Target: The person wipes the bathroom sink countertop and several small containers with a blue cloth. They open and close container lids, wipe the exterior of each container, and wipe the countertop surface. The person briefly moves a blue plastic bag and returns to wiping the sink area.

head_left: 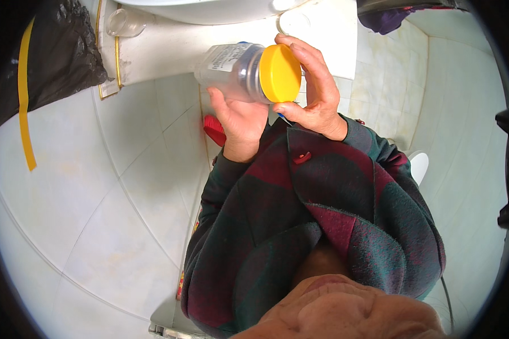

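A clear plastic jar (229,73) with a white printed label and a yellow screw lid (280,73) is tilted on its side in front of my chest, its lid toward the right. My left hand (243,121) cradles the jar's body from below, thumb up along its near side. Around the lid's rim my right hand (316,93) is curled, thumb at the lower edge and fingers at the upper edge. The lid sits on the jar's mouth. Most of my left fingers are hidden behind the jar.
Beyond the jar runs a white counter (169,51) under a white basin (209,10). A clear cup (127,22) lies at its left, and a round white container (294,24) is at the right. Black plastic (56,51) with a yellow strip (24,96) hangs at far left.
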`<state>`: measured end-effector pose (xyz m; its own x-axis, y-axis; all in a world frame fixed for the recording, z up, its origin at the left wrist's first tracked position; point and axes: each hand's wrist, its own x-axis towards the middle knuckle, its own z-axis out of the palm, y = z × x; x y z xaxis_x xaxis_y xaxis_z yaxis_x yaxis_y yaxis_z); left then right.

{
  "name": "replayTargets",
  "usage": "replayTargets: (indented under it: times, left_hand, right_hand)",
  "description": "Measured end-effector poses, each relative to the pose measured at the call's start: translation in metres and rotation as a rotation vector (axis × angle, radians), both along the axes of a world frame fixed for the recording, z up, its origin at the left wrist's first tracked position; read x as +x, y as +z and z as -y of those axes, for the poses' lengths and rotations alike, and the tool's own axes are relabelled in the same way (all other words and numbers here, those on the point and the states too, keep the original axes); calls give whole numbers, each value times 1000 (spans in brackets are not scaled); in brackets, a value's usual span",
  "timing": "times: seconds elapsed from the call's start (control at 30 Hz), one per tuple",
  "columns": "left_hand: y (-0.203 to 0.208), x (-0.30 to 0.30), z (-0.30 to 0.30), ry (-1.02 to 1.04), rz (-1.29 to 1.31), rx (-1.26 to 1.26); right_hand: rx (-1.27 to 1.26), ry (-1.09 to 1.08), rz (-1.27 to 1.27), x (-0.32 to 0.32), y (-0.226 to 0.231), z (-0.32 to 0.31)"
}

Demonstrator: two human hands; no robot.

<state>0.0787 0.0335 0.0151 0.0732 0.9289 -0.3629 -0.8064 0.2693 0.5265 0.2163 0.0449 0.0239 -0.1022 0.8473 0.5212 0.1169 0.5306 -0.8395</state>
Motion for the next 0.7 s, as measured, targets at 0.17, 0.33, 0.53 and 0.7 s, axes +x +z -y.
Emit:
replayTargets:
  times: [0.17, 0.33, 0.53, 0.7]
  left_hand:
    - [-1, -3, 2, -5, 14, 22]
    - [-10, -6, 1, 41, -32, 91]
    - [-17, -6, 3, 77, -119, 148]
    - [-30, -9, 6, 129, -138, 200]
  right_hand:
    - [-59, 14, 14, -6, -5, -1]
    - [-133, 10, 46, -4, -6, 0]
    - [-218, 22, 23, -1, -2, -1]
    - [-325, -70, -54, -5, -2, 0]
